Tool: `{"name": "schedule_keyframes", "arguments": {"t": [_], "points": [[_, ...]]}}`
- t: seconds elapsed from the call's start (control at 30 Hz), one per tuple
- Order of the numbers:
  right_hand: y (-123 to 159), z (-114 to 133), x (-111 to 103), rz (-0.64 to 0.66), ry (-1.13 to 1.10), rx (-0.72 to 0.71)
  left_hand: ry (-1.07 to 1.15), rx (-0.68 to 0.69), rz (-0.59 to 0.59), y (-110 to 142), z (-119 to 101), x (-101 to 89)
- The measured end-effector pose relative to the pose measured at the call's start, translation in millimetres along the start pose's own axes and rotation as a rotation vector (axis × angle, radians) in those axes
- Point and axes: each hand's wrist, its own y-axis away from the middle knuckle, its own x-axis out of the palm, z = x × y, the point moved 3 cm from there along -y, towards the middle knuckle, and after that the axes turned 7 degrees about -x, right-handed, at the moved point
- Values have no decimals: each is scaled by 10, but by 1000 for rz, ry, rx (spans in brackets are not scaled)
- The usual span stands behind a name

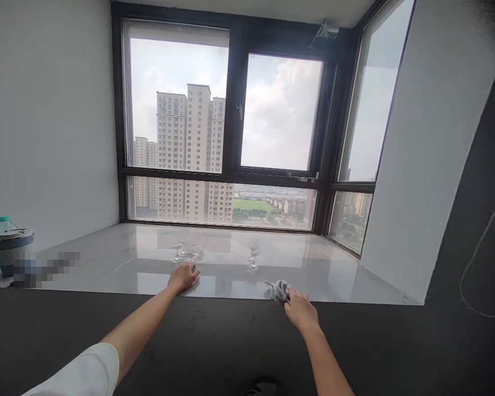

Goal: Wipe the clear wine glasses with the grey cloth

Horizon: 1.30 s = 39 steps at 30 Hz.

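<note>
Both my arms reach out to a glossy pale window sill [313, 264]. My left hand [183, 276] is closed round a clear stemmed glass [191, 263] at the front of a small cluster of wine glasses [183, 246]. My right hand [300, 309] grips a crumpled grey cloth [278, 290] that rests on the sill's front edge. A further pair of clear stemmed glasses [254, 253] stands a little behind and between my two hands.
A big dark-framed window [233, 137] rises behind the sill, with tower blocks outside. At the far left stand a bottle [2, 224] and a round blue-banded container [11, 248]. White walls close in both sides. A dark ledge [214, 335] runs below the sill.
</note>
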Motion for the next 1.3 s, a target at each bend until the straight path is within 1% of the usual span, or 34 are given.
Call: {"name": "schedule_keyframes", "arguments": {"t": [0.77,0.9,1.0,1.1,1.17,1.2,1.27,1.3], "points": [[20,-13,-33,-26,-19,8,5,-10,-4,20,-19,-21],[49,-17,-75,-50,-43,11,2,-3,-1,17,-17,-19],[78,-1,-131,-99,-59,15,-1,-3,-7,15,-18,-16],[86,78,-246,-172,-66,1,0,1,-8,15,-22,-17],[98,205,-408,-249,-85,-51,3,1,-9,18,-24,-21],[119,298,-525,-296,-101,-100,5,1,-10,20,-25,-23],[245,547,-861,-518,-241,-305,9,-2,-12,25,-27,-27],[353,684,-1051,-610,-306,-407,11,-4,-14,27,-28,-29]]}}
